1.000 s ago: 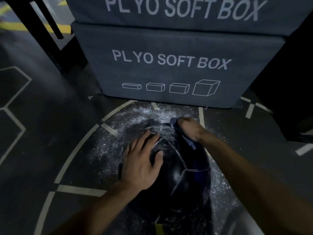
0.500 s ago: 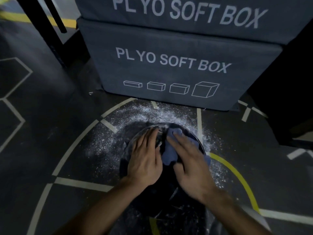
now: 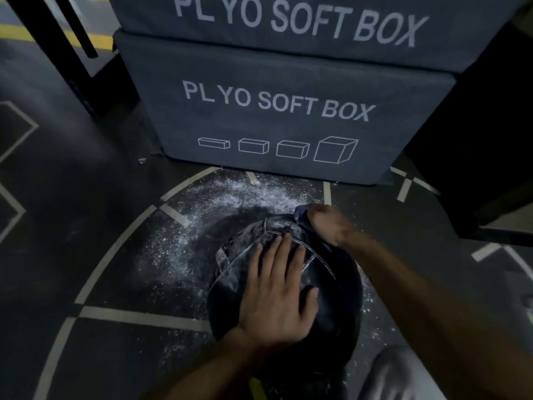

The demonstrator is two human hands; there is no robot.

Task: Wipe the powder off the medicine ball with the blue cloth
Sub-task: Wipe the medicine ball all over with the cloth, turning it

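Dark medicine ball (image 3: 239, 272) sits on the gym floor (image 3: 86, 226), just in front of the lower plyo soft box (image 3: 288, 111), inside the curved pale floor line (image 3: 115, 249). Its upper face is smeared grey with powder along the seams. Loose white powder (image 3: 202, 220) is scattered on the floor around the ball's far and left sides, up to the foot of the box, with a few specks on the right side too.

Left hand (image 3: 279, 298) lies flat on top of the ball, fingers straight and close together, thumb out to the right, palm pressing down; it holds nothing. Right hand (image 3: 326, 223) is at the ball's far right shoulder, blurred, fingers curled round a bunch of the blue cloth (image 3: 302, 215). The cloth pokes out dark blue past the knuckles and touches the ball's top edge. How much cloth is under the hand, cannot tell. The right forearm runs down to the lower right corner of the view and crosses over the ball's right side.

A second plyo soft box (image 3: 288, 21) is stacked on the lower one, both grey with white lettering. Black rack legs (image 3: 57, 33) stand at the far left, with a yellow floor stripe (image 3: 17, 36) behind them. A grey rounded shape (image 3: 398, 373) at the bottom edge is too dim to identify.
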